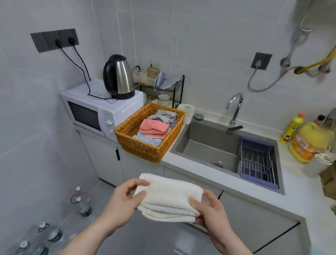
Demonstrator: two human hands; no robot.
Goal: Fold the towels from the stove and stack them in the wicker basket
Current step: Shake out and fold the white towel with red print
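Both hands hold a folded cream towel (168, 198) in the air in front of the counter (229, 179): the left hand (125, 198) pinches its left edge, the right hand (209, 209) grips its right. The wicker basket (148, 133) beside the sink (208, 145) already holds a pink towel (154, 128) atop other folded towels.

Bright, even indoor light; soft shadows, wide-angle bending and blur toward edges.
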